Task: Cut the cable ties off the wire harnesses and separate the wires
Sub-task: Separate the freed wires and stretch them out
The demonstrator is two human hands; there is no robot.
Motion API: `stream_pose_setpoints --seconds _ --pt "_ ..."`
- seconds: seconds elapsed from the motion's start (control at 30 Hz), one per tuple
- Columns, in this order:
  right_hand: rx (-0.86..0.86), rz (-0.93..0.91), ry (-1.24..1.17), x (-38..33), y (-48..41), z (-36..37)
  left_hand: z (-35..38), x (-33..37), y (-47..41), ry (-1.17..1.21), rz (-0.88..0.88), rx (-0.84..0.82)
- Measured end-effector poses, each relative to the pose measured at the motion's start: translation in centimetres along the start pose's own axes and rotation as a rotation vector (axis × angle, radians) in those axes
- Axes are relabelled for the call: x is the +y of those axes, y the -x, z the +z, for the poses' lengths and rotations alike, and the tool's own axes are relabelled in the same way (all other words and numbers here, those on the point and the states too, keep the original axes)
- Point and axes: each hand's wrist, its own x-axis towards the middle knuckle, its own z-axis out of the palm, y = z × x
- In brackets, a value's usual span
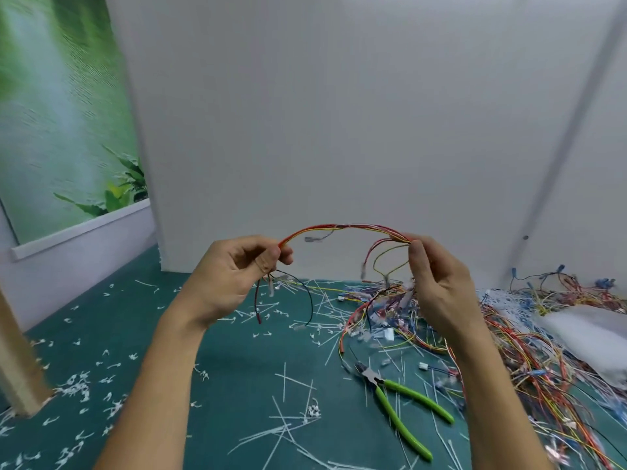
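Left hand (234, 269) and right hand (437, 276), each grip tight on an arched, thin-stranded red-and-yellow wire harness (349, 226)

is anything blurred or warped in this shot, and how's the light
Head view: the harness pinched between left hand and right hand is fairly sharp, as are the green cutters; the wire pile at right and green poster at left are smeared; the lens bows the white panel; light soft, even, no glare.
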Motion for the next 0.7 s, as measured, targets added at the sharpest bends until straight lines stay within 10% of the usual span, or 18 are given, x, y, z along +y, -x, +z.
stream_pose_setpoints --seconds 0.7 --pt "0.138 -0.046 0.059 2.2 -0.4 -0.6 0.7 -1.2 0.1 -0.074 -0.109 -0.006"
